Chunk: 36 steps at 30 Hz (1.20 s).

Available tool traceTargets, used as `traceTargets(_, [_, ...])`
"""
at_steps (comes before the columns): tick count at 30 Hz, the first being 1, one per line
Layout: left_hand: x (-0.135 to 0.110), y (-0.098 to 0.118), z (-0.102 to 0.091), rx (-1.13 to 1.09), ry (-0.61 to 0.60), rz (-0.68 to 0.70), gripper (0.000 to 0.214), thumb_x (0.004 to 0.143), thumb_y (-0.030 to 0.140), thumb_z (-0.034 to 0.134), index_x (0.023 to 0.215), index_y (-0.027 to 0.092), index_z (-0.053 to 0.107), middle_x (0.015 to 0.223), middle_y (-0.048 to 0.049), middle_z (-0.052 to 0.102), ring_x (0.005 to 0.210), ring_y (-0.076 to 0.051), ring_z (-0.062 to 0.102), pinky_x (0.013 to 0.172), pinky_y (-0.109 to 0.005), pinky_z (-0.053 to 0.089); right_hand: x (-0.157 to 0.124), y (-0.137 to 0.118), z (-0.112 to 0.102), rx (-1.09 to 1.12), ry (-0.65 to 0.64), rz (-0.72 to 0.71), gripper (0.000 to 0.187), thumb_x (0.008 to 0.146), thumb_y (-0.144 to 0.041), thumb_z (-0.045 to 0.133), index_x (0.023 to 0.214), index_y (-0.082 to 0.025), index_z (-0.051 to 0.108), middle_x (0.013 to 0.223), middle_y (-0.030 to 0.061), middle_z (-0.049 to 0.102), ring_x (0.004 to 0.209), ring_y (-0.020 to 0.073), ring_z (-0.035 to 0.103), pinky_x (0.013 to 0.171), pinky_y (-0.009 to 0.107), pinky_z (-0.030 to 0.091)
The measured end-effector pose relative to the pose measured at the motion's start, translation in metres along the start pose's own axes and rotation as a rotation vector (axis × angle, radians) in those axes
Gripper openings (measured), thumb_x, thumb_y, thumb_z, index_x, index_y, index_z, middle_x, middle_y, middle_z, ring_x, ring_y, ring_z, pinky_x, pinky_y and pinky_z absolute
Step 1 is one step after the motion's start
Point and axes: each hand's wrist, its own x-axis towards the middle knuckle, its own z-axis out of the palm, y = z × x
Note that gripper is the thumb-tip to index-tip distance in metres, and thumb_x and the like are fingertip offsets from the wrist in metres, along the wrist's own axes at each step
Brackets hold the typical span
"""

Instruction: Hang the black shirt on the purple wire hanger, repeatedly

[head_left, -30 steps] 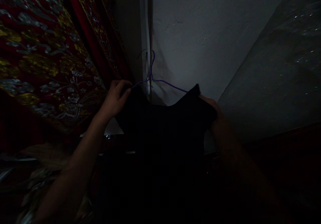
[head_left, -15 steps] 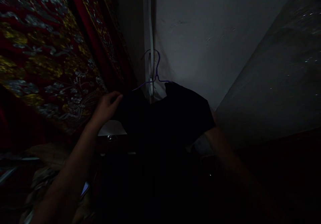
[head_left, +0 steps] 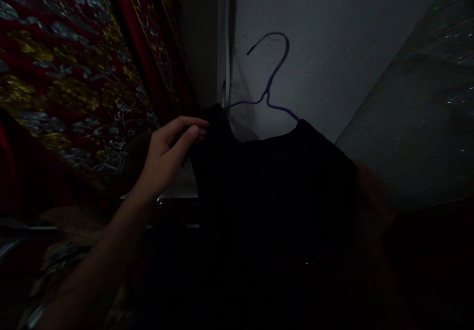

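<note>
A black short-sleeved top fills the middle of the view, draped on a thin purple wire hanger. The hanger's hook stands free in front of the wall, touching nothing that I can see. My left hand pinches the top at its left shoulder, thumb and fingers brought together on the cloth. At the opposite shoulder is my right hand, very dark and largely covered by the fabric; its fingers are hidden. The lower part of the top melts into shadow.
Red cloth with gold and silver embroidery hangs at the left. Behind are a pale wall and a vertical white strip. Clear plastic sheeting covers the right side. Dim clutter lies lower left.
The top and hanger have come closer and shifted right, with the hook now away from the white strip. Both hands have moved right along with them.
</note>
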Motion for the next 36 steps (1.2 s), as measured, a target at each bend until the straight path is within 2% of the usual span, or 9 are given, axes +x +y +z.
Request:
traceTargets(2, [-0.013, 0.004, -0.003, -0.235, -0.162, -0.192, 0.04, 0.098, 0.053, 0.052, 0.117, 0.021, 0.066, 0.114, -0.0111, 0.075, 0.107, -0.027, 0.072, 0.095, -0.046, 0.058, -0.033, -0.016, 0.012, 0.048, 0.031, -0.03, 0.03, 0.095, -0.059, 0.05, 0.106, -0.039, 0.07, 0.089, 0.0063, 0.073, 0.084, 0.033, 0.071, 0.069, 0.047, 0.056])
traceTargets(7, [-0.048, -0.002, -0.024, -0.564, -0.241, -0.61, 0.033, 0.095, 0.045, 0.056, 0.121, 0.026, 0.064, 0.116, -0.013, 0.074, 0.102, -0.029, 0.073, 0.087, -0.049, 0.062, -0.075, -0.07, 0.067, 0.223, -0.942, -0.285, 0.049, 0.079, -0.056, 0.077, 0.119, -0.03, 0.07, 0.106, 0.0052, 0.076, 0.092, 0.0242, 0.073, 0.081, 0.035, 0.058])
traceTargets(9, [-0.061, -0.002, -0.036, -0.547, -0.213, -0.696, 0.034, 0.089, 0.036, 0.065, 0.122, 0.03, 0.064, 0.104, -0.0088, 0.072, 0.073, -0.02, 0.07, 0.064, -0.037, 0.061, -0.071, -0.077, 0.083, 0.321, -1.097, -0.321, 0.047, 0.084, -0.05, 0.074, 0.124, -0.026, 0.068, 0.117, 0.0056, 0.075, 0.105, 0.0209, 0.072, 0.092, 0.031, 0.056])
traceTargets(13, [-0.076, 0.01, -0.065, -0.301, -0.458, -0.756, 0.035, 0.087, 0.04, 0.069, 0.121, 0.034, 0.063, 0.072, 0.0022, 0.06, 0.043, -0.007, 0.037, 0.036, -0.018, 0.029, -0.041, -0.058, 0.101, 0.191, -0.799, -0.288, 0.032, 0.094, -0.034, 0.067, 0.125, -0.028, 0.065, 0.136, 0.0085, 0.065, 0.127, 0.0219, 0.062, 0.11, 0.039, 0.047])
traceTargets(17, [-0.076, 0.021, -0.086, -0.027, -0.617, -0.518, 0.019, 0.089, 0.045, 0.067, 0.098, 0.029, 0.074, 0.083, -0.0036, 0.067, 0.065, -0.016, 0.059, 0.051, -0.024, 0.048, -0.006, -0.017, 0.117, 0.056, -0.434, -0.275, 0.05, 0.093, -0.033, 0.066, 0.141, -0.029, 0.054, 0.152, 0.0115, 0.05, 0.144, 0.0263, 0.044, 0.121, 0.05, 0.033])
traceTargets(23, [-0.052, 0.0, -0.077, 0.003, -0.246, -0.404, 0.03, 0.084, 0.046, 0.074, 0.107, 0.029, 0.067, 0.077, -0.002, 0.071, 0.063, -0.018, 0.066, 0.051, -0.026, 0.05, 0.015, 0.018, 0.123, 0.23, -0.578, 0.05, 0.042, 0.093, -0.061, 0.058, 0.092, -0.022, 0.073, 0.088, 0.0043, 0.073, 0.084, 0.0229, 0.069, 0.078, 0.036, 0.057])
traceTargets(31, [-0.047, -0.025, -0.042, 0.375, 0.399, 0.181, 0.031, 0.094, 0.031, 0.064, 0.124, 0.03, 0.059, 0.131, -0.006, 0.063, 0.125, -0.028, 0.059, 0.109, -0.049, 0.048, 0.096, -0.007, 0.104, 0.365, 0.108, 0.083, 0.055, 0.077, -0.074, 0.067, 0.099, -0.024, 0.068, 0.095, 0.0053, 0.073, 0.097, 0.0257, 0.07, 0.08, 0.036, 0.058])
traceTargets(33, [-0.059, -0.032, -0.031, 0.468, 0.399, 0.285, 0.025, 0.095, 0.027, 0.061, 0.119, 0.03, 0.061, 0.119, -0.006, 0.067, 0.117, -0.027, 0.063, 0.105, -0.049, 0.05, 0.114, -0.008, 0.097, 0.341, 0.179, 0.043, 0.057, 0.08, -0.075, 0.063, 0.104, -0.023, 0.066, 0.103, 0.0077, 0.073, 0.108, 0.0271, 0.068, 0.084, 0.038, 0.059])
traceTargets(36, [-0.074, -0.047, -0.005, 0.46, 0.053, 0.268, 0.032, 0.098, 0.026, 0.054, 0.13, 0.029, 0.058, 0.11, -0.0058, 0.072, 0.102, -0.024, 0.069, 0.095, -0.042, 0.056, 0.113, -0.001, 0.088, 0.374, 0.252, 0.065, 0.057, 0.082, -0.073, 0.062, 0.108, -0.022, 0.064, 0.11, 0.0098, 0.072, 0.113, 0.0278, 0.067, 0.085, 0.039, 0.059])
